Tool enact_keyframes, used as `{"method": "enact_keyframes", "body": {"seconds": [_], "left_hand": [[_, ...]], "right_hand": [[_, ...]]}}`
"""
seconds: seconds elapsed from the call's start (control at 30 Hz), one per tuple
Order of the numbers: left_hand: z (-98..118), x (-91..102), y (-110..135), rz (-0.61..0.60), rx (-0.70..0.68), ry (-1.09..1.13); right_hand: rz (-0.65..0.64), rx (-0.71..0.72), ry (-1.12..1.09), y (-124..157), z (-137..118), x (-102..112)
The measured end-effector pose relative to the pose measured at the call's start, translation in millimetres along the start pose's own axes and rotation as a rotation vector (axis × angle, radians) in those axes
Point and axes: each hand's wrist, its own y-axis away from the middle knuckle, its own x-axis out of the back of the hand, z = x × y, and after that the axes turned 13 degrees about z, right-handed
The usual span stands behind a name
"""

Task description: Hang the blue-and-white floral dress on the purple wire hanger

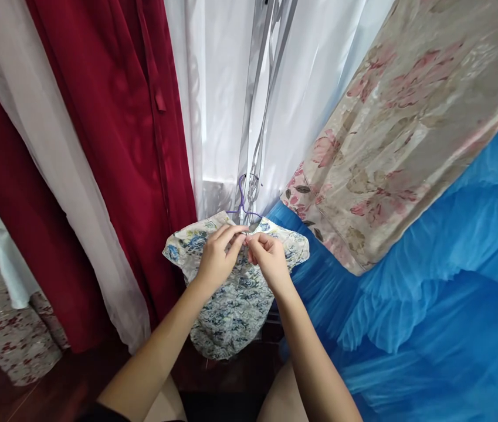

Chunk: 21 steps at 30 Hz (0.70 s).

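A short-sleeved blouse (235, 319) with a blue, green and white print hangs in front of me on a purple wire hanger (242, 202). Both hands meet at the middle of its neckline. My left hand (222, 252) is closed, thumb and fingers pinching at the neck edge. Close beside it, my right hand (267, 253) is curled in a pinch at the same spot. What lies between the fingertips, whether cloth edge or a small fastening, is too small and covered to make out.
White curtains (226, 88) with grey ribbons (270, 76) hang behind the blouse. Dark red drapes (112, 117) fall on the left. To the right are a floral cloth (389, 135) and a ruffled blue tulle skirt (429, 328). Dark floor (77, 381) shows below.
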Motion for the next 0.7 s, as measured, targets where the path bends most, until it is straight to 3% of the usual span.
{"method": "enact_keyframes", "body": {"seconds": [0.07, 0.17, 0.3, 0.43, 0.57, 0.7], "left_hand": [[1.0, 2.1, -21.2, -0.061, -0.112, -0.119], [-6.2, 6.8, -29.4, -0.115, -0.193, -0.208], [-17.0, 14.5, -25.6, -0.062, -0.102, -0.153], [-18.5, 18.9, -25.2, -0.073, 0.054, -0.014], [-8.3, 17.8, -25.0, -0.071, -0.029, -0.027], [3.3, 30.8, -28.6, 0.073, -0.111, -0.053]], "right_hand": [[0.017, 0.023, -0.002, -2.5, 6.0, -2.8], [0.058, 0.042, 0.020, -6.1, 25.8, -10.7], [0.080, 0.081, 0.047, -4.8, 48.1, -23.7], [0.135, 0.123, 0.033, 2.2, 38.4, -27.9], [0.136, 0.149, 0.061, 2.4, 28.7, -24.7], [0.145, 0.135, 0.192, -1.1, 49.1, -19.7]]}}
